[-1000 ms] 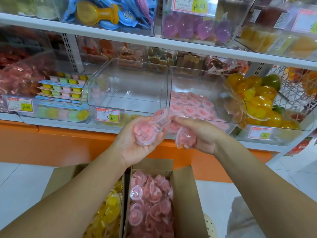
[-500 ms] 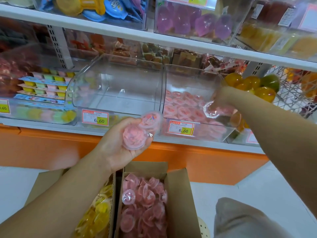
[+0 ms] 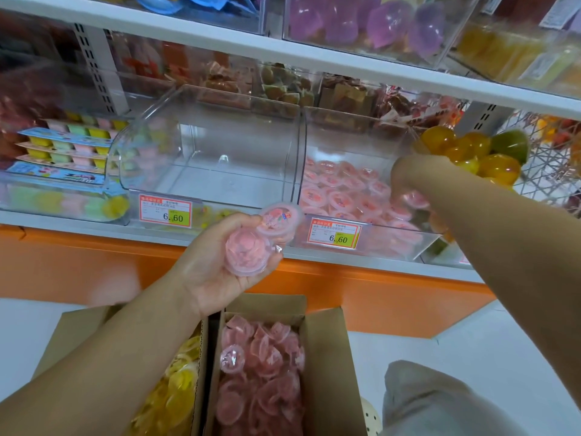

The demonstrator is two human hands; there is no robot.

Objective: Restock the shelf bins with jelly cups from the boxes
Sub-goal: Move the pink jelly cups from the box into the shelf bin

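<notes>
My left hand (image 3: 217, 265) holds a few pink jelly cups (image 3: 251, 247) in front of the shelf edge, palm up. My right hand (image 3: 405, 180) reaches into the clear bin (image 3: 418, 243) on the right, which holds several pink jelly cups (image 3: 342, 190), and grips a pink cup (image 3: 413, 199) low over the pile. Below, an open cardboard box (image 3: 327, 357) is full of pink jelly cups (image 3: 261, 372). Beside it on the left a second box (image 3: 75, 328) holds yellow jelly cups (image 3: 176, 394).
An empty clear bin (image 3: 213, 152) stands left of the pink one. Further left are trays of small coloured cups (image 3: 69, 143). Yellow and green jellies (image 3: 471, 152) fill a wire basket on the right. An upper shelf (image 3: 314, 55) overhangs with purple jellies (image 3: 361, 23).
My right hand left my left hand with a pink cup, reached up and right into the pink bin, and now sits lower over the pile. My left hand stayed put with its cups.
</notes>
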